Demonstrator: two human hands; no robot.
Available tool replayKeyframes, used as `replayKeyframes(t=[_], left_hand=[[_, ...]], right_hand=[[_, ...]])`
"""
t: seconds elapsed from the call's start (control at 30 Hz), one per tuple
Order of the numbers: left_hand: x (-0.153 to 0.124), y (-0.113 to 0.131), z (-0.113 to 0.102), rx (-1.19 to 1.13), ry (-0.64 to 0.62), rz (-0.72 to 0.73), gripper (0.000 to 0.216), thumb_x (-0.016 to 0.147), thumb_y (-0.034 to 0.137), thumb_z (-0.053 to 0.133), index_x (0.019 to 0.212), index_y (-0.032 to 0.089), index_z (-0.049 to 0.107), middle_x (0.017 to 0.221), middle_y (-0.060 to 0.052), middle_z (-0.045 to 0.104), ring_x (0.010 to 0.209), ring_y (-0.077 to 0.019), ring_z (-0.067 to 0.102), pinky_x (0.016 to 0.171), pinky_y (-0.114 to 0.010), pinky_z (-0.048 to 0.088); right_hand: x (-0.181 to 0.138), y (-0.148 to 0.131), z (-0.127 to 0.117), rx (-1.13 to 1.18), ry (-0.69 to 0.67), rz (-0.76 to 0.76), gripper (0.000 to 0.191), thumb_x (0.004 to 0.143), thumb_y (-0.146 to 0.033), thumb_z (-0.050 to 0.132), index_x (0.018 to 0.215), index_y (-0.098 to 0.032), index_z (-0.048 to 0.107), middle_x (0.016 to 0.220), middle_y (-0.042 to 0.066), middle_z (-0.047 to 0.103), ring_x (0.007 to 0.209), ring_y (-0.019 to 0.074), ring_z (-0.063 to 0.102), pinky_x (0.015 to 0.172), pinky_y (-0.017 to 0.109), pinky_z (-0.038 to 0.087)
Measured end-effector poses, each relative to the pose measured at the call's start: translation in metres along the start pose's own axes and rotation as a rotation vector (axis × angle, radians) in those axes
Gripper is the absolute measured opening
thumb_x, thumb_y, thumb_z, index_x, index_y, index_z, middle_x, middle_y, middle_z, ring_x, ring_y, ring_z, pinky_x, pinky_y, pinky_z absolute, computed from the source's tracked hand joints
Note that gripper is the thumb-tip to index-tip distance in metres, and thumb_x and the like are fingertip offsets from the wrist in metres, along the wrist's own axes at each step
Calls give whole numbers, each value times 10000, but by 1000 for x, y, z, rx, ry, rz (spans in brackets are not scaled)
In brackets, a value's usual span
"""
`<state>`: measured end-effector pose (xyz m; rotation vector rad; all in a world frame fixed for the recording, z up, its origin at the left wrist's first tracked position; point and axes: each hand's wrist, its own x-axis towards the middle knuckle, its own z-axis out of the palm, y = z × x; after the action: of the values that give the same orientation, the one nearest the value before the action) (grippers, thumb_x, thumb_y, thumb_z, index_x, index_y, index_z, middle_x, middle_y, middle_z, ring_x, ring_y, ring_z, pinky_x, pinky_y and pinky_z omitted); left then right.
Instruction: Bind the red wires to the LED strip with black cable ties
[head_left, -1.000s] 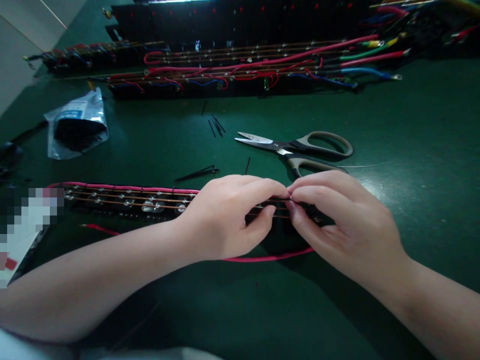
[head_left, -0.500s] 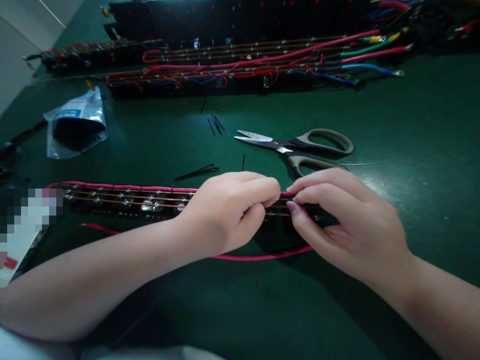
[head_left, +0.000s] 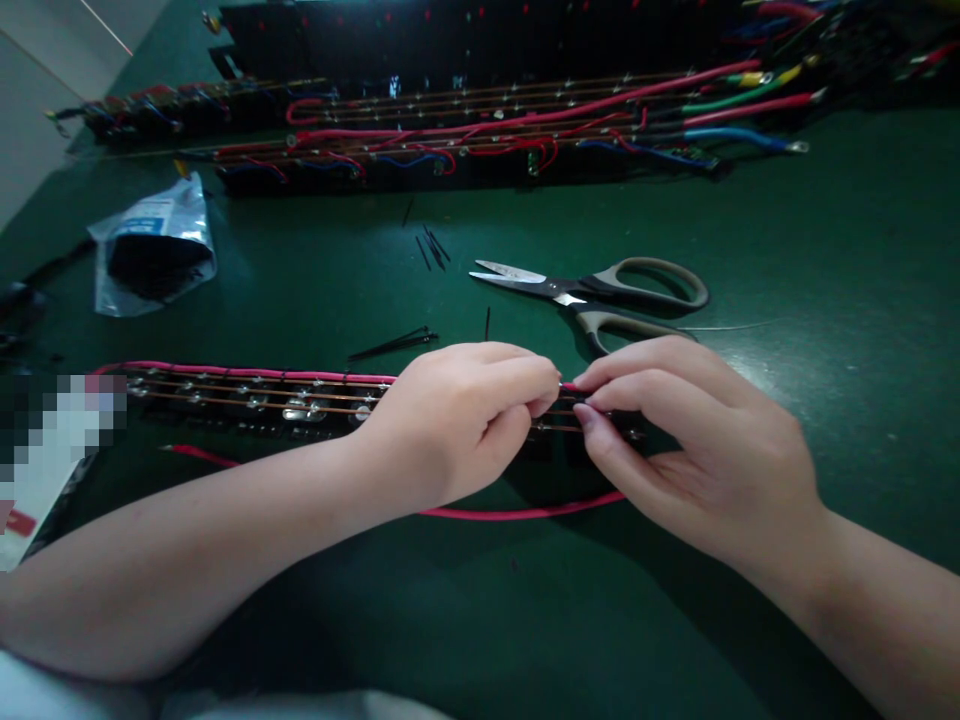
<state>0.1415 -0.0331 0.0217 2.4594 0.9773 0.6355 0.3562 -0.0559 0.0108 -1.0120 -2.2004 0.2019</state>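
Note:
My left hand [head_left: 465, 425] is closed, thumb and forefinger pressed together over a long black strip board [head_left: 247, 400] with copper-coloured rods. What it pinches is hidden behind the fingers. Beside it, my right hand [head_left: 697, 440] pinches a small dark piece, apparently a black cable tie [head_left: 580, 396], at the board's back edge. A red wire [head_left: 225, 372] runs along that edge, bound at intervals with black ties, and reaches the right fingertips. Another length of red wire [head_left: 525, 516] curves across the table in front, partly under my left forearm.
Scissors [head_left: 555, 288] lie partly spread behind my right hand. Loose black cable ties [head_left: 394, 345] and short cut-off pieces [head_left: 433, 248] are scattered nearby. A plastic bag [head_left: 154, 250] with dark contents stands at left. Wired strip assemblies [head_left: 465, 150] line the back of the green table [head_left: 862, 330].
Both hands keep almost the same place and grip. The tip of my left forefinger has shifted very slightly; otherwise the scene stands as before.

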Motion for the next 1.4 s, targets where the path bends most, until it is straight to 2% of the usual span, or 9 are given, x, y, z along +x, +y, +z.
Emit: replayKeyframes(t=[0.5,1.03,1.2,1.4], left_hand=[[1,4,-1,-26,-11,-63,155,851,57,460,821,188,538,909,-18,726,800,-139,666,706,-249,505],[1,4,-2,-16,-14,-74,158,903,94,477,942,165,613,954,-33,744,833,-149,690,725,-253,524],[2,5,-2,-7,-14,-49,187,907,99,488,982,145,653,942,-37,752,832,-159,698,722,-261,533],[1,3,1,-34,38,64,213,885,72,508,934,134,706,1011,-58,771,907,-169,720,781,-256,552]], right_hand=[[1,1,0,-12,-12,-7,150,864,-118,632,860,-258,580,905,51,711,801,212,694,661,362,577],[0,1,1,-1,-5,-22,145,862,-107,641,863,-241,586,900,67,711,802,204,688,673,346,578],[-1,2,3,-5,3,-18,131,863,-114,642,859,-230,581,903,73,709,816,202,684,689,343,572],[-1,1,2,19,8,-2,118,869,-118,639,881,-228,600,904,66,718,816,200,690,694,345,573]])
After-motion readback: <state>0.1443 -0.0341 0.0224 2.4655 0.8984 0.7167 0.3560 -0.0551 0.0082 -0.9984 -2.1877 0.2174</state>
